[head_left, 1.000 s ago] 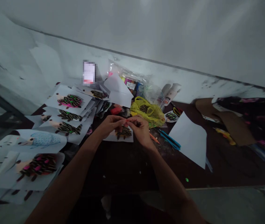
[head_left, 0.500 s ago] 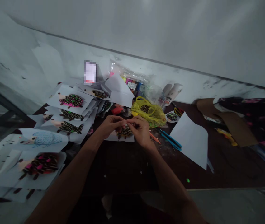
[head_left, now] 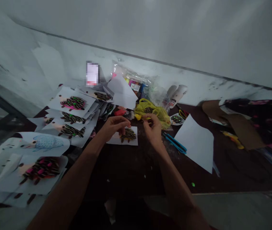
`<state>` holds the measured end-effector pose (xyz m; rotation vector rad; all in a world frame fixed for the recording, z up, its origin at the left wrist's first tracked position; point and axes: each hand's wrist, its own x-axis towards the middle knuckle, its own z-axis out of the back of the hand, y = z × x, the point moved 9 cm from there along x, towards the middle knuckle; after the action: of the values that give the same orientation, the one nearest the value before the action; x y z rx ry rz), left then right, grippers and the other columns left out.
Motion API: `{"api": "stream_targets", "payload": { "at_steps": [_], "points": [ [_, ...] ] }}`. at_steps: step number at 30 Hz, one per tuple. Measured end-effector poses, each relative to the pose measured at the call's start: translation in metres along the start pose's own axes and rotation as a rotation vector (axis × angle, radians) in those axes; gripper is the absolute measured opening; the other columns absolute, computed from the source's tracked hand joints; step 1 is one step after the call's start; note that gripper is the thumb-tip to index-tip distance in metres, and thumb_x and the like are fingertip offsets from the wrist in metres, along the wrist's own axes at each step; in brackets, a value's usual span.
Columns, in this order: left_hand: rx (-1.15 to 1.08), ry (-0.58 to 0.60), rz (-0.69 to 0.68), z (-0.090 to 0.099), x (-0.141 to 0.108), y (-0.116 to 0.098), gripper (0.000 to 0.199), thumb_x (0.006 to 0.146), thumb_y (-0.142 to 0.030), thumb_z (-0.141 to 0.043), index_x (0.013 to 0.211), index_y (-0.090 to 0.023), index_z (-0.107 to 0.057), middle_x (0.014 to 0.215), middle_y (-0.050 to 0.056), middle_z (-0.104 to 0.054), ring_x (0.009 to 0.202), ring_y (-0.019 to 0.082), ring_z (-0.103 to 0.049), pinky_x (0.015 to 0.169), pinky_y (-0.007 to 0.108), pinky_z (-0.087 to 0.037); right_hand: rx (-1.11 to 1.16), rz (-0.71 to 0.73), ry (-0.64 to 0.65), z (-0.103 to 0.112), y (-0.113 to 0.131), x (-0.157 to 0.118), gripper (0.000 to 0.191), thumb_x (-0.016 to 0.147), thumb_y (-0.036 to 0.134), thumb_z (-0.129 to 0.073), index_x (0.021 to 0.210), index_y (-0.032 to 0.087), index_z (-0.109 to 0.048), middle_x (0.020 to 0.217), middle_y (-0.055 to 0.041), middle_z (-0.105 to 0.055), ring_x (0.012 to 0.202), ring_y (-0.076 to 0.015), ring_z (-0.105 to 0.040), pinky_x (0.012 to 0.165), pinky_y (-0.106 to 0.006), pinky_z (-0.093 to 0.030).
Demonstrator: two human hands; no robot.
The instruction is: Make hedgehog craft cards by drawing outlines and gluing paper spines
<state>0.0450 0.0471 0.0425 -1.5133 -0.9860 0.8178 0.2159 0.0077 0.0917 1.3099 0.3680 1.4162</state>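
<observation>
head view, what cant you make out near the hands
Head view:
- Whether the right hand holds anything: its fingers hide that.
- The upper left part of the hedgehog sheet: the left hand covers it.
- The small items in the clear plastic bag: too small, blurred by the plastic.
- The paper on the wall: pixelated.

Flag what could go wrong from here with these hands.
The right hand hovers over the yellow mesh bag and could snag it. The loose hedgehog sheet beside the left hand may slide, as nothing appears to pin it. The left forearm passes near the overlapping hedgehog sheets and might shift them.
</observation>
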Motion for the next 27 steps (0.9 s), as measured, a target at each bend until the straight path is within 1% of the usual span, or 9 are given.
{"api": "stream_targets", "payload": {
  "at_steps": [2,4,8,10,14,18,22,25,27],
  "points": [
    [-0.068,-0.011,-0.004,0.004,0.0,-0.001,0.028,0.07,-0.04,-0.077,0.078,-0.014,-0.068,0.078,0.005,-0.073,0.046,0.009,-0.056,0.043,0.021,-0.042,0.138,-0.07,0.065,-0.006,-0.008,0.002,0.012,0.078,0.026,-0.051,0.076,0.02,-0.061,0.076,-0.0009,-0.063,0.065,-0.0142,-0.053,0.062,-0.027,-0.043],
    [-0.149,-0.022,-0.028,0.009,0.0,-0.003,0.023,0.072,-0.036,-0.076,0.075,-0.015,-0.067,0.074,0.003,-0.071,0.045,0.009,-0.056,0.043,0.022,-0.043,0.228,-0.144,0.168,-0.018,-0.013,0.0,0.013,0.078,0.028,-0.053,0.07,0.021,-0.059,0.068,0.0001,-0.063,0.059,-0.0136,-0.053,0.059,-0.026,-0.043],
    [-0.281,-0.065,-0.077,0.022,0.002,-0.006,0.023,0.074,-0.034,-0.075,0.071,-0.017,-0.062,0.063,-0.002,-0.063,0.043,0.009,-0.055,0.041,0.021,-0.04,0.309,-0.314,0.375,-0.04,-0.018,-0.01,0.015,0.077,0.036,-0.063,0.077,0.021,-0.065,0.065,0.0006,-0.067,0.049,-0.0109,-0.051,0.05,-0.024,-0.041],
    [-0.298,-0.089,-0.09,0.027,0.003,-0.007,0.026,0.073,-0.036,-0.078,0.07,-0.017,-0.06,0.061,-0.004,-0.06,0.043,0.008,-0.054,0.04,0.02,-0.038,0.316,-0.362,0.43,-0.045,-0.021,-0.013,0.022,0.076,0.042,-0.068,0.078,0.02,-0.066,0.067,-0.0004,-0.069,0.046,-0.0101,-0.051,0.046,-0.023,-0.04],
    [-0.254,-0.117,-0.087,0.033,0.004,-0.005,0.03,0.068,-0.038,-0.083,0.066,-0.016,-0.061,0.058,-0.003,-0.061,0.042,0.007,-0.051,0.04,0.02,-0.037,0.234,-0.328,0.401,-0.04,-0.023,-0.011,0.032,0.078,0.049,-0.07,0.068,0.02,-0.063,0.061,-0.0006,-0.067,0.044,-0.0097,-0.048,0.044,-0.023,-0.037],
    [-0.184,-0.147,-0.025,0.035,0.004,0.0,0.033,0.068,-0.045,-0.082,0.076,-0.015,-0.071,0.073,0.004,-0.073,0.04,0.007,-0.052,0.04,0.022,-0.038,0.122,-0.214,0.338,-0.035,-0.023,-0.009,0.037,0.086,0.047,-0.063,0.061,0.02,-0.061,0.054,0.0003,-0.06,0.046,-0.0108,-0.048,0.048,-0.025,-0.038],
    [-0.125,-0.146,0.007,0.032,0.003,0.002,0.034,0.07,-0.048,-0.079,0.081,-0.016,-0.074,0.075,0.006,-0.075,0.041,0.009,-0.053,0.041,0.023,-0.039,0.119,-0.189,0.318,-0.034,-0.029,-0.011,0.018,0.081,0.036,-0.066,0.079,0.019,-0.073,0.074,-0.0025,-0.072,0.063,-0.0152,-0.061,0.061,-0.028,-0.047],
    [-0.112,-0.146,0.025,0.03,0.001,0.002,0.03,0.065,-0.039,-0.083,0.082,-0.016,-0.075,0.074,0.005,-0.075,0.042,0.008,-0.053,0.043,0.023,-0.039,0.129,-0.192,0.317,-0.035,-0.032,-0.015,0.017,0.079,0.033,-0.066,0.085,0.02,-0.076,0.087,-0.0048,-0.076,0.077,-0.0192,-0.066,0.072,-0.031,-0.05],
    [-0.121,-0.149,0.031,0.03,0.0,0.002,0.032,0.061,-0.036,-0.086,0.084,-0.015,-0.076,0.079,0.007,-0.076,0.044,0.008,-0.054,0.044,0.023,-0.04,0.152,-0.197,0.328,-0.037,-0.032,-0.017,0.018,0.077,0.034,-0.067,0.085,0.02,-0.076,0.088,-0.005,-0.075,0.079,-0.0197,-0.066,0.073,-0.032,-0.05]
  ]
}}
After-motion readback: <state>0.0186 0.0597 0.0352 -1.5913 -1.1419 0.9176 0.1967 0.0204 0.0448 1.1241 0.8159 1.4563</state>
